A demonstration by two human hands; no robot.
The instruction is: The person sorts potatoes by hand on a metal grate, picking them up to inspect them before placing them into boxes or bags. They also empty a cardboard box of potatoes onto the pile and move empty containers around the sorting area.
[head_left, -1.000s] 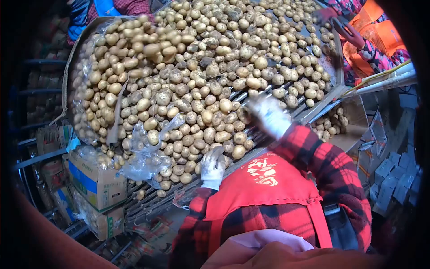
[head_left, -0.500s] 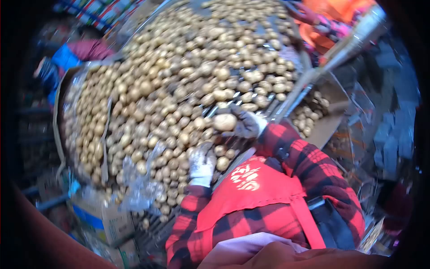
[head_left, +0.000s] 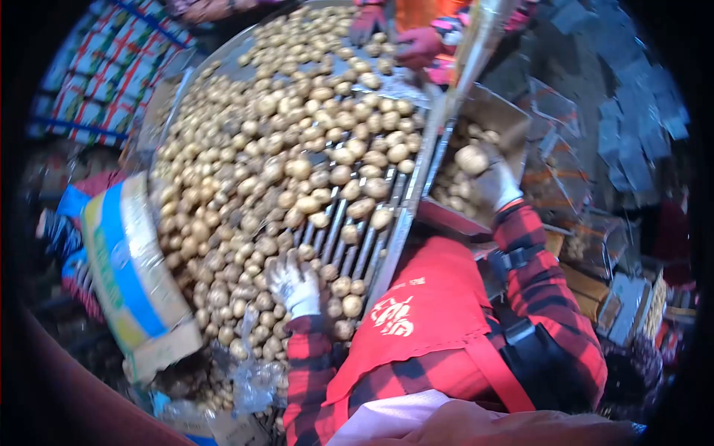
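Note:
In a white glove, my left hand (head_left: 292,285) lies on the heap of potatoes (head_left: 223,245) with its fingers spread, touching several of them. My gloved right hand (head_left: 497,183) reaches over a cardboard box (head_left: 513,123) to the right of the sorting table and grips a large potato (head_left: 471,159). More potatoes (head_left: 455,186) lie inside that box, below the hand. The right fingertips are partly hidden behind the potato.
A metal rim (head_left: 405,223) divides the bar grate (head_left: 349,253) from the box. Another person's gloved hands (head_left: 420,46) work at the far side. A tilted carton (head_left: 126,260) stands left; clear plastic wrap (head_left: 256,379) hangs at the near edge.
My right hand has carried the large potato right, from over the heap to over the box. My left hand has shifted slightly and spread out. The view has turned; a carton now stands at left.

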